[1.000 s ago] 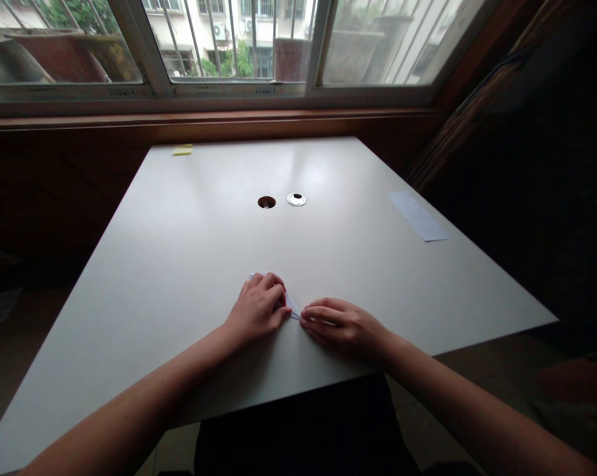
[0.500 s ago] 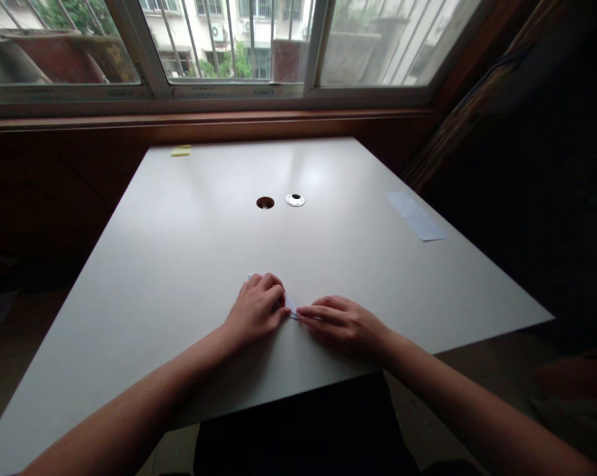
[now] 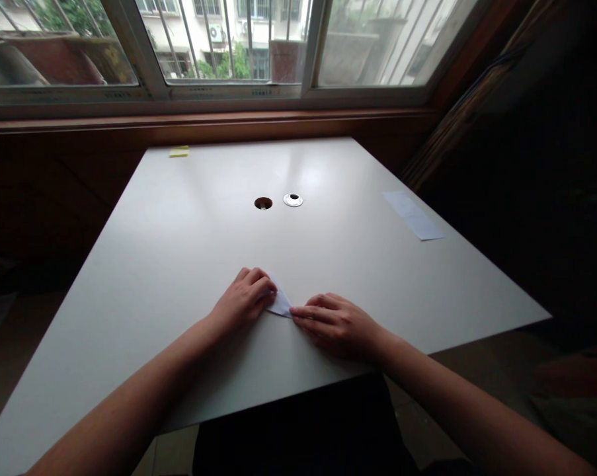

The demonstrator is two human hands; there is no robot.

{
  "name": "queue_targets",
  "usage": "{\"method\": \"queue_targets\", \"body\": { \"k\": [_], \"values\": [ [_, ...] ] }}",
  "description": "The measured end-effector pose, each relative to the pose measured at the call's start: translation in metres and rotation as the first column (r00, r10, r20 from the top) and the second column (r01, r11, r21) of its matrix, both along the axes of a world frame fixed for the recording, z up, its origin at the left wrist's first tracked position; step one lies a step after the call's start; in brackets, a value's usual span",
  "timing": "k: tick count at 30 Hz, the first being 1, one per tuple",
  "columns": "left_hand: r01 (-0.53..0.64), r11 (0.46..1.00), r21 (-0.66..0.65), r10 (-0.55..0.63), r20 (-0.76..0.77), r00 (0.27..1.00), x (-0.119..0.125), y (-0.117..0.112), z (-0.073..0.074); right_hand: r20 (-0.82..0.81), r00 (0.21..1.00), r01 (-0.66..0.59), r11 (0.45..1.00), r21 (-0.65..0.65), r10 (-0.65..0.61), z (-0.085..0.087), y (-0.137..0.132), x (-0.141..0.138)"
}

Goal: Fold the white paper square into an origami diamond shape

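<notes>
A small piece of folded white paper [image 3: 280, 303] lies near the front of the white table [image 3: 194, 231], with a pointed end toward the right. My left hand [image 3: 246, 294] is closed on its left part, fingers curled over it and hiding that side. At the pointed corner, the fingertips of my right hand [image 3: 335, 322] pinch the paper. The folds beneath my fingers cannot be made out.
A flat white sheet [image 3: 413, 215] lies near the table's right edge. Farther back are a round hole [image 3: 263, 203] and a silver ring-shaped cover [image 3: 293, 199]. A yellow slip [image 3: 179, 151] sits at the far left corner, below the window [image 3: 229, 46].
My left hand has slid left along the paper, so more of the paper shows between my hands. The right hand stays at the pointed corner.
</notes>
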State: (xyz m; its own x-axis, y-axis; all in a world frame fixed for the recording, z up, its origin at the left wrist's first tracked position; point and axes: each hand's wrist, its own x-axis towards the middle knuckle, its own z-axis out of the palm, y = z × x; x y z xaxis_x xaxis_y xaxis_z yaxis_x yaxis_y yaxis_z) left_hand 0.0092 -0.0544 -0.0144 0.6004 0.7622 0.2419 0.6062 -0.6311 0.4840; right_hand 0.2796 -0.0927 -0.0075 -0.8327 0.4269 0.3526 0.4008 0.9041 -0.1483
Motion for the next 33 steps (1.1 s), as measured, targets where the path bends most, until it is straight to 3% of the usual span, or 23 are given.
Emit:
{"method": "queue_targets", "body": {
  "k": [8, 20, 33],
  "values": [
    [0.051, 0.999, 0.012, -0.051, 0.031, 0.998, -0.005, 0.003, 0.002, -0.013, 0.999, 0.037, 0.999, -0.016, -0.037, 0.0, 0.003, 0.004],
    [0.003, 0.999, -0.038, -0.003, -0.001, 1.0, 0.0, 0.002, 0.006, 0.036, 0.998, 0.055, 0.998, 0.017, -0.056, 0.003, 0.0, -0.004],
    [-0.035, 0.999, -0.008, 0.035, -0.035, 0.999, 0.006, 0.0, 0.005, 0.1, 0.992, 0.07, 0.996, 0.047, -0.074, 0.004, 0.002, -0.012]
  ]
}}
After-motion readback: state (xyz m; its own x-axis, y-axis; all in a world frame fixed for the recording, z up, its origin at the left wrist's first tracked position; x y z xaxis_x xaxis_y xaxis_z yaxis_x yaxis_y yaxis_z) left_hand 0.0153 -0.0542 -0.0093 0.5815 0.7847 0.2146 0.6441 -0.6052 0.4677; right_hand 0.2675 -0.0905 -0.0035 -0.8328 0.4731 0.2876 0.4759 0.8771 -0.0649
